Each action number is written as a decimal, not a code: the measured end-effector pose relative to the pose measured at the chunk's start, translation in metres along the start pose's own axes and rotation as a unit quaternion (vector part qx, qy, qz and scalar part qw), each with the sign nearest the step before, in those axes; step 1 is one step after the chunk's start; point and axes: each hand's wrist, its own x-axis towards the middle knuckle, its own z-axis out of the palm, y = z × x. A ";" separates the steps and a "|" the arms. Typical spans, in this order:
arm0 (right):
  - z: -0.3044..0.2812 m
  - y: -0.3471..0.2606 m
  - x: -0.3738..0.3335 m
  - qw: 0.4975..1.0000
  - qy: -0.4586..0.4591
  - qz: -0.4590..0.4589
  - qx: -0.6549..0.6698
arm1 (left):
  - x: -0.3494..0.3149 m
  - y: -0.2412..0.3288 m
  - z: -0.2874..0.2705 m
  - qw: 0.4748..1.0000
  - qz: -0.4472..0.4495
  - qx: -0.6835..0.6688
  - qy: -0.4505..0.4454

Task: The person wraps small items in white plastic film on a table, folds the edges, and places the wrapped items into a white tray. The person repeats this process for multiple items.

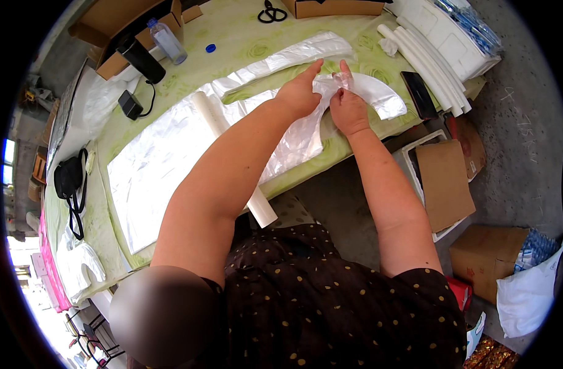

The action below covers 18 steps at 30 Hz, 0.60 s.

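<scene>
Currently, a glossy white plastic sheet [177, 144] is spreading over the rose-patterned, pale green covered worktop [248, 46], with two narrow strips of it curving away toward the far right. The right hand [349, 111] is pinching a glossy, see-through bit of this sheet between thumb and index finger, at the nearer strip, while one or more other fingers are pointing upward. The left hand [300, 95] is standing half open just beside it, its fingers extending forward and its thumb parting from them; whether its underside is touching the sheet, I cannot tell. A white tube [209, 115] is lying slantwise across the sheet, passing beneath the left forearm, its near end jutting past the worktop's edge. To the right, a black smartphone [418, 95] is resting beside several white foam-like tubes [426, 67]. Black-handled scissors [271, 13] are lying at the far side. Farther left, a blue bottle cap [211, 48], a clear plastic bottle [168, 43], a black tumbler [141, 59] and a black power adapter [130, 105] are sitting near one another.
</scene>
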 end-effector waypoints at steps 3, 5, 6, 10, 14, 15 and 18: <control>-0.010 -0.011 0.000 0.994 -0.073 0.083 -0.019 | 0.006 0.004 -0.004 0.997 0.005 -0.031 -0.065; -0.010 -0.015 0.003 0.989 -0.050 0.132 -0.035 | 0.009 0.006 -0.007 0.998 -0.044 -0.024 -0.043; -0.009 -0.016 0.004 0.986 -0.038 0.157 -0.043 | 0.010 0.006 -0.008 0.997 -0.068 -0.021 -0.032; 0.008 0.015 0.004 0.995 0.065 0.071 0.025 | -0.006 0.007 -0.031 0.967 -0.130 -0.220 0.025; 0.007 0.032 0.009 0.977 0.078 -0.121 -0.155 | -0.033 0.010 -0.071 0.905 -0.180 -0.372 0.096; 0.010 0.030 0.008 0.993 0.068 -0.083 -0.051 | -0.041 0.009 -0.080 0.891 -0.183 -0.400 0.113; 0.003 0.009 0.007 0.988 0.048 0.097 0.108 | -0.069 0.003 -0.108 0.844 -0.186 -0.476 0.164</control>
